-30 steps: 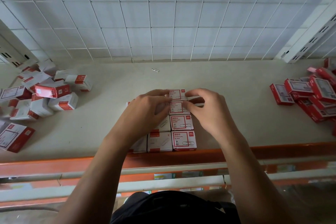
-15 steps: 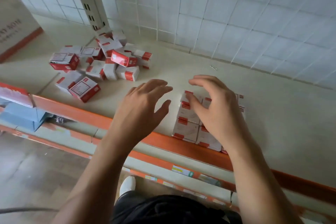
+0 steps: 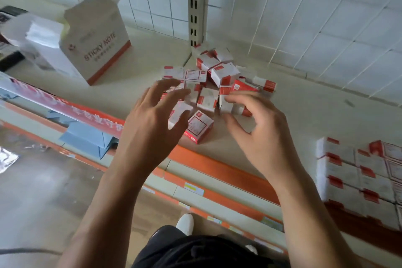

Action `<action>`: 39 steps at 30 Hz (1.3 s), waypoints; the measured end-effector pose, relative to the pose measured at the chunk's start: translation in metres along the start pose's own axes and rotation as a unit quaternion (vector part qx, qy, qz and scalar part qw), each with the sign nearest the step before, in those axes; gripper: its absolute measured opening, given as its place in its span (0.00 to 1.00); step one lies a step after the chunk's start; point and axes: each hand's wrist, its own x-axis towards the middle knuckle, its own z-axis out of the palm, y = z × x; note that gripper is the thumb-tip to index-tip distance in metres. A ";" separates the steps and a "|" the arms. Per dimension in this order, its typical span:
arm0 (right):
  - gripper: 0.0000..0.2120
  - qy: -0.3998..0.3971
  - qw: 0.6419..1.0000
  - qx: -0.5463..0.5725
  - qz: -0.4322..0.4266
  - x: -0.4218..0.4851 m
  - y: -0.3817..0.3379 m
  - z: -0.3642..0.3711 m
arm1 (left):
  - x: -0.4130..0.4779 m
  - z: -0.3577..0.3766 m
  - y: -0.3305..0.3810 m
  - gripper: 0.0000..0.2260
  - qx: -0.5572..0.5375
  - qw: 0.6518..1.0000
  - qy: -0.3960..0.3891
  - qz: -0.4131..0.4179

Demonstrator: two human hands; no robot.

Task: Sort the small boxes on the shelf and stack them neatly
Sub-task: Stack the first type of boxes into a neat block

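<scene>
Head view: a loose heap of small red-and-white cardboard boxes (image 3: pixel 217 85) lies on the beige shelf (image 3: pixel 293 111), just ahead of both hands. The nearest flat box (image 3: pixel 199 126), label up and skewed to the shelf edge, sits between them. It is closer to the left hand (image 3: pixel 152 124), whose fingers are spread wide. The right hand (image 3: pixel 261 135) is loosely curled. Neither holds anything, and I cannot tell whether either touches a box.

A white tiled wall (image 3: pixel 326 17) is standing behind a beige shelf (image 3: pixel 304 104).
A slotted metal upright (image 3: pixel 196 6) is rising against the tiles, an orange rail (image 3: pixel 217 165) is running along the shelf's front edge, and a grey-brown floor (image 3: pixel 43 202) is lying below.
</scene>
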 end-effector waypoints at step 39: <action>0.18 0.154 0.977 -0.078 0.129 -0.054 0.058 -0.121 | 0.045 0.060 0.114 0.21 -0.148 0.957 -0.156 0.196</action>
